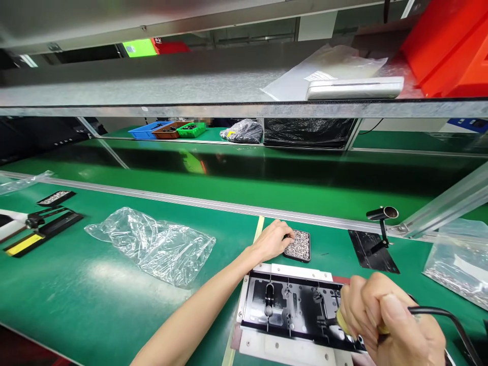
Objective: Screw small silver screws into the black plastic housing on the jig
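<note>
My left hand (272,239) reaches to a small black tray (308,249) full of tiny metal screws (298,246). Its fingertips are pinched together at the tray's left side, and whatever they hold is hidden. In the right foreground, my right hand (389,320) is wrapped around a corded electric screwdriver (342,322), whose yellow part shows beside the fingers and whose black cord trails right. Its tip points left, over a black plastic panel (305,305) with posts and clips. That panel lies in a white fixture (282,346) with screwed-down edge blocks.
A crumpled clear bag (160,249) lies left of my forearm. A metal tube holder (382,214) stands at the right, near a bag of small parts (457,269). A conveyor belt (229,178) runs behind the rail, below an overhead shelf (190,109).
</note>
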`<state>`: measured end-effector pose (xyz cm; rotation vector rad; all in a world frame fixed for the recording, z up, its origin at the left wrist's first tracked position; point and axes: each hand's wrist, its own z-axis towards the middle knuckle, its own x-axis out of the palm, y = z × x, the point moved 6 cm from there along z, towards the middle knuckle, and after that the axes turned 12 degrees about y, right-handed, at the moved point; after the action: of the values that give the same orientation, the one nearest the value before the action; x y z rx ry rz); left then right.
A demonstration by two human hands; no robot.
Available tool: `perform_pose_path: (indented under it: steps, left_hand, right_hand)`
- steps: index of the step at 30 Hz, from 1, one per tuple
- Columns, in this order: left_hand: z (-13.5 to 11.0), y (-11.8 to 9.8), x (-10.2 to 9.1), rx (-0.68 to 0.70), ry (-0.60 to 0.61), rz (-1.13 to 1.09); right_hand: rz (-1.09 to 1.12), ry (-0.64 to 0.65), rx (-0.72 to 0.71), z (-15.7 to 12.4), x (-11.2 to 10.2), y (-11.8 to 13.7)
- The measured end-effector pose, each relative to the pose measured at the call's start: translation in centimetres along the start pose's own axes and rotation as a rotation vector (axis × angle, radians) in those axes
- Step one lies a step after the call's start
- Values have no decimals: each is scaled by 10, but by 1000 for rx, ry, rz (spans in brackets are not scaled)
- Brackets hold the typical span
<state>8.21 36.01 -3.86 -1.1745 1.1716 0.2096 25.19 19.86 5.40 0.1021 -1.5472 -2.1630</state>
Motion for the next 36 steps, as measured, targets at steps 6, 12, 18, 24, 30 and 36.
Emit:
perform_pose_path:
  steps: [6, 12, 18, 24, 30, 36]
  left_hand:
    - [11, -4, -1, 7, -13, 67]
    - [20, -13, 0, 28, 14, 148]
    - [16, -33, -18, 41, 30, 127]
    - [-24, -67, -21, 46, 122, -62]
    - [-59, -115, -2, 310, 222, 9]
    - [-62, -120, 19, 411, 289, 165]
  right_hand:
    - [26, -20, 8, 0, 1, 1]
    - [29, -21, -13, 2, 2, 7]
    - [26, -74, 34, 8, 7, 24]
    - [39, -153, 47, 18, 13, 37]
    - [36, -139, 34, 23, 16, 39]
    - [17, -142, 41, 21, 17, 38]
